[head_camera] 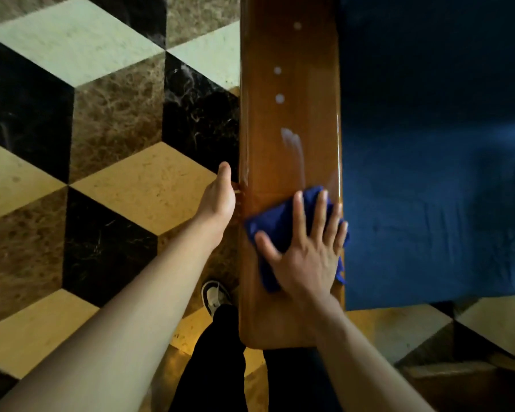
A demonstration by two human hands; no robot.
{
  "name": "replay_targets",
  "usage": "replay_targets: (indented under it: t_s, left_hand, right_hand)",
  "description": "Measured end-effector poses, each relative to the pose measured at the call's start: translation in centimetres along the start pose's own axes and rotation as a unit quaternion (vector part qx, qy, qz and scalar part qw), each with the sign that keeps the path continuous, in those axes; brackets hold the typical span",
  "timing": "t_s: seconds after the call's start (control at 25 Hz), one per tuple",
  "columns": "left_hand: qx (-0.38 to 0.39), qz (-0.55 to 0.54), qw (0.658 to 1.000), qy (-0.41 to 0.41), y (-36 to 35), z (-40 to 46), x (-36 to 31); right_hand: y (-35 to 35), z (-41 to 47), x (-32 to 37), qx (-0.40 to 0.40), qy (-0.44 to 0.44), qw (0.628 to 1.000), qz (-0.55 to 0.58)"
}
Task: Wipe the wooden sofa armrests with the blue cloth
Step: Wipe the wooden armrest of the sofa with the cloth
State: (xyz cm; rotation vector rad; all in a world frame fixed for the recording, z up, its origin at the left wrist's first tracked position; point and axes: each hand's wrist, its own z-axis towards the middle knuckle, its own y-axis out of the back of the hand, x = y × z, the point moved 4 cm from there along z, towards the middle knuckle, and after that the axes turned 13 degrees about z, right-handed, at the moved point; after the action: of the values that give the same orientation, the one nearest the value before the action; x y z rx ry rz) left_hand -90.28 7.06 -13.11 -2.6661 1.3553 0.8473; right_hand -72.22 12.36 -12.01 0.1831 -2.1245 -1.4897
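A glossy brown wooden armrest [289, 84] runs from the top of the view down toward me. White spots and a pale smear mark its surface further up. The blue cloth [275, 221] lies flat on the armrest's near part. My right hand [306, 251] presses down on the cloth with fingers spread. My left hand [219, 197] rests against the armrest's left side edge, thumb up, holding nothing; its fingers are hidden behind the edge.
The dark blue sofa seat [434, 150] lies right of the armrest. A marble floor [101, 144] in a cube pattern spreads to the left. My dark trouser leg and white shoe [214, 295] stand beside the armrest's near end.
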Motion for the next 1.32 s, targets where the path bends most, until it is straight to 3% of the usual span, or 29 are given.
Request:
replay_targets:
  t_s: [0.08,0.24,0.36,0.48,0.52,0.56,0.64,0.68,0.76,0.88,1.16,1.24,1.32]
  left_hand:
    - [-0.016,0.027,0.999,-0.017,-0.2,0.9,-1.1]
    - [-0.035,0.054,0.998,-0.025,-0.5,3.0,-2.2]
    - [-0.053,0.053,0.997,-0.021,-0.5,3.7,-2.9]
    - [-0.066,0.067,0.995,-0.017,-0.3,3.5,-4.3]
    - [-0.071,0.068,0.995,-0.019,-0.2,3.6,-4.8]
    - [-0.076,0.069,0.994,-0.023,-0.2,3.6,-5.4]
    - [-0.082,0.074,0.993,-0.034,-0.2,4.2,-7.2]
    - [-0.084,0.076,0.993,-0.041,-0.2,4.9,-8.3]
    - [-0.096,0.078,0.991,-0.055,0.1,6.3,-10.6]
    - [-0.096,0.061,0.992,-0.058,0.7,8.9,-13.8]
    - [-0.014,-0.036,0.997,-0.062,2.3,16.6,-21.1]
    - [0.006,-0.064,0.996,-0.063,3.0,18.0,-22.7]
    - [0.027,-0.08,0.995,-0.05,3.7,18.6,-23.7]
  right_hand:
    - [1.3,6.3,0.9,-0.019,-0.075,0.997,0.029]
    - [3.4,19.4,1.6,-0.032,-0.099,0.984,0.144]
    - [4.5,25.2,-0.2,-0.01,-0.17,0.923,0.345]
    - [4.1,21.1,-3.4,0.001,-0.192,0.856,0.479]
    - [3.5,17.8,-4.2,0.007,-0.186,0.861,0.473]
    - [3.0,14.0,-4.6,0.016,-0.16,0.892,0.423]
    - [2.1,7.9,-3.7,0.033,-0.042,0.973,0.224]
    - [1.7,6.9,-2.7,0.022,0.012,0.991,0.128]
    - [1.0,8.5,1.0,0.011,0.068,0.997,0.041]
    - [0.9,16.2,7.1,-0.009,0.09,0.996,0.027]
    - [3.6,39.0,16.2,-0.054,0.028,0.998,0.016]
    - [3.4,38.6,16.9,-0.071,0.022,0.997,0.019]
    - [2.3,32.8,16.5,-0.061,0.097,0.993,0.009]
